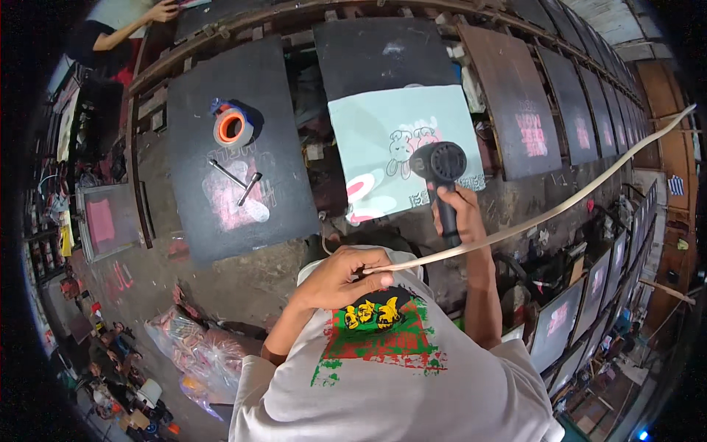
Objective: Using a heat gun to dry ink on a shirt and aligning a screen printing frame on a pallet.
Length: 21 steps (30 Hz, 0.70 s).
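Observation:
My right hand [464,214] is wrapped round the handle of a black hair dryer [442,163]. Its round vented head hangs over a pale mint cloth piece [368,125] with outlined rabbit figures, pink patches and dark lettering. The cloth lies on a dark board [383,55] and covers its near half. Close to my waist, my left hand [335,276] closes thumb and fingers on a cream cord [545,216]. That cord crosses in front of my right forearm and stretches to the far right. Whether it joins the dryer cannot be seen.
On the left dark board [221,81] lie an orange-cored tape roll [232,127] and a metal T-shaped tool [250,189]. More print-stained boards [508,96] line the right. A stuffed plastic bag [206,346] sits lower left. Another person's arm [132,33] shows at upper left.

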Each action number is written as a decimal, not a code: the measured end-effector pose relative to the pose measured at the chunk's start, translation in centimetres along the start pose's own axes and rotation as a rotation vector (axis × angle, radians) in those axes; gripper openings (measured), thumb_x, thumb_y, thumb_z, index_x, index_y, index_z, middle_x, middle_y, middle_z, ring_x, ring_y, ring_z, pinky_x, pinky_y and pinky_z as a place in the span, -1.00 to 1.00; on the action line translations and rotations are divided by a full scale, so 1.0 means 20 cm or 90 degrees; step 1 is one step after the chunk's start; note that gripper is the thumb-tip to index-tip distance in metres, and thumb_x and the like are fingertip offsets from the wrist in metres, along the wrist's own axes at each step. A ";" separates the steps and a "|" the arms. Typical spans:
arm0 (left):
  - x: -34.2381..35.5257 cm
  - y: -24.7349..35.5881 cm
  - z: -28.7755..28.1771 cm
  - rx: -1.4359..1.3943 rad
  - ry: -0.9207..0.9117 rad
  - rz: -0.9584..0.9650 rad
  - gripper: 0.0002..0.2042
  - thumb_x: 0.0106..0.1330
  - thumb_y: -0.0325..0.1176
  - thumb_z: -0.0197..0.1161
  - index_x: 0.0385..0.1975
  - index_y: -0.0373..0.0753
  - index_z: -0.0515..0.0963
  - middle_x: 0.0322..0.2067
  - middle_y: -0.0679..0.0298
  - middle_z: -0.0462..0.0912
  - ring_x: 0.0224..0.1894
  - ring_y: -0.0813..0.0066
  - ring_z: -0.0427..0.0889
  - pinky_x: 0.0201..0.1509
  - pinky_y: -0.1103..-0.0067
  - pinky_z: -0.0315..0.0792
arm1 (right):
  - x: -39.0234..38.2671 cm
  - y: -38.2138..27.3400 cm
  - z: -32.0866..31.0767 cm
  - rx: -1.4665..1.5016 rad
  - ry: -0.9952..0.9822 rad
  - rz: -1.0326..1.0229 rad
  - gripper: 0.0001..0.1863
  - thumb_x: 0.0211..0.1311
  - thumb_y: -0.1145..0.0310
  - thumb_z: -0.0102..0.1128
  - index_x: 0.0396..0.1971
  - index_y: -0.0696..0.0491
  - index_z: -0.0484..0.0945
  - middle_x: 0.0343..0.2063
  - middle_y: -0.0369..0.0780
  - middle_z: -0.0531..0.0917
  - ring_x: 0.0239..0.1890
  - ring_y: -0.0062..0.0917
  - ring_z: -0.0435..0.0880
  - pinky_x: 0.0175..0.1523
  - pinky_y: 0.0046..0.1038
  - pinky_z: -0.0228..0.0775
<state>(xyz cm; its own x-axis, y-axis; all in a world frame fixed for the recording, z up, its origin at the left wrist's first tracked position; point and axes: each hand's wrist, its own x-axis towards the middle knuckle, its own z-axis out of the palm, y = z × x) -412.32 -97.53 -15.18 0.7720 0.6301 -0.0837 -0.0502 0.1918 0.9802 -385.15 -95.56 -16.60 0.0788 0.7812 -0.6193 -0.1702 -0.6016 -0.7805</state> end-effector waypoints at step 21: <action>-0.10 -0.06 -0.06 -0.029 0.009 -0.045 -0.79 0.36 -0.31 0.20 -0.44 -0.33 0.48 -0.67 0.26 0.42 -0.61 0.49 0.36 -0.52 0.51 0.20 | 0.06 0.00 0.12 0.021 0.074 -0.061 -0.71 0.16 0.23 0.24 -0.51 0.20 0.57 -0.66 -0.20 0.57 -0.78 -0.52 0.50 -0.70 -0.45 0.28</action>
<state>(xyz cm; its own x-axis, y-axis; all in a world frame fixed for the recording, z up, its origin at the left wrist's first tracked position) -414.50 -98.09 -16.48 0.7654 0.6244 -0.1559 -0.0246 0.2704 0.9624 -387.45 -94.24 -17.24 0.2090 0.8089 -0.5495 -0.1880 -0.5182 -0.8343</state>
